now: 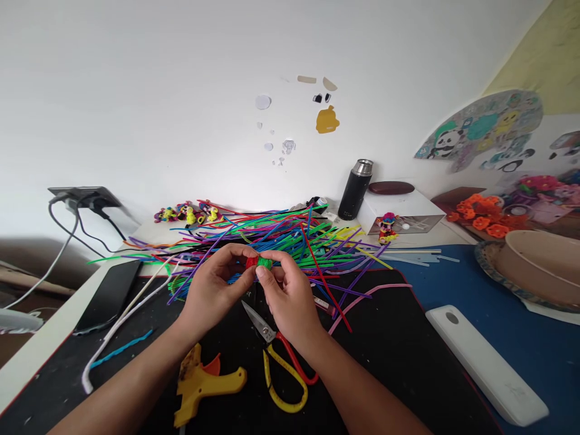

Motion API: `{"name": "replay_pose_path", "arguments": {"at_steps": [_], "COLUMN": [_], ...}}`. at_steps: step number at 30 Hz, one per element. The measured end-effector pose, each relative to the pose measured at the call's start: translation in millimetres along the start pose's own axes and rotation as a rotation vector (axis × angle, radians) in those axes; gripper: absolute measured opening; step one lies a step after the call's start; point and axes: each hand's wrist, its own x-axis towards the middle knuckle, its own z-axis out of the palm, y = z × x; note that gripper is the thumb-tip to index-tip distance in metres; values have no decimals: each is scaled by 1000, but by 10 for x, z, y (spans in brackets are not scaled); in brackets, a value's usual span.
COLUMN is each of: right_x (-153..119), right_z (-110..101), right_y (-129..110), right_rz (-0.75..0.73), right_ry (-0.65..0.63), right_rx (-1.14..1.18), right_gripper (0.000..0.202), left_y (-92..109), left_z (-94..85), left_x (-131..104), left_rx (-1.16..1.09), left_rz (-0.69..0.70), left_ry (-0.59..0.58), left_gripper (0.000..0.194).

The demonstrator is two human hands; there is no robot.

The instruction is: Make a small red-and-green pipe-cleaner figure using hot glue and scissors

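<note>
Between my two hands, above the black mat, is a small piece of coiled pipe cleaner [264,263], red at the left end and green at the right. My left hand [220,281] pinches the red end with thumb and fingertips. On the green end, my right hand [290,293] is closed in a like pinch. Just beyond the hands spreads a loose pile of multicoloured pipe cleaners [290,238]. Scissors [285,374] with one yellow and one red handle lie below my right hand. A yellow glue gun [206,383] rests below my left forearm.
A black phone [109,296] and a twisted blue pipe cleaner [124,347] lie left. Behind stand a black thermos [356,190], a white box [408,208] and small pipe-cleaner figures [188,212]. A white power bank-like block [487,365] lies right, near a round basket [492,269].
</note>
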Motion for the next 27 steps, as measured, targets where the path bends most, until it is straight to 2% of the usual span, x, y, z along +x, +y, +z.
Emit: {"name": "replay_pose_path", "arguments": {"at_steps": [7,12,17,27], "right_x": [26,46,50,71], "right_z": [-21,-47,-55,-59], "right_y": [3,9,38,89], "right_rz": [-10,-7,-23,-13], "right_ry": [-3,-29,-39,-42], "right_rx": [-43,-96,-130,-120], "right_gripper": [33,27,30,31], "left_y": [15,84,63,53], "left_z": [-50,-141,-215,-292], "left_x": [22,85,135,201], "left_rx": [60,79,21,-102], "left_rz": [8,-47,-127,-223], "left_ry": [-41,-131,-185,-166], "left_gripper": [18,22,31,45]}}
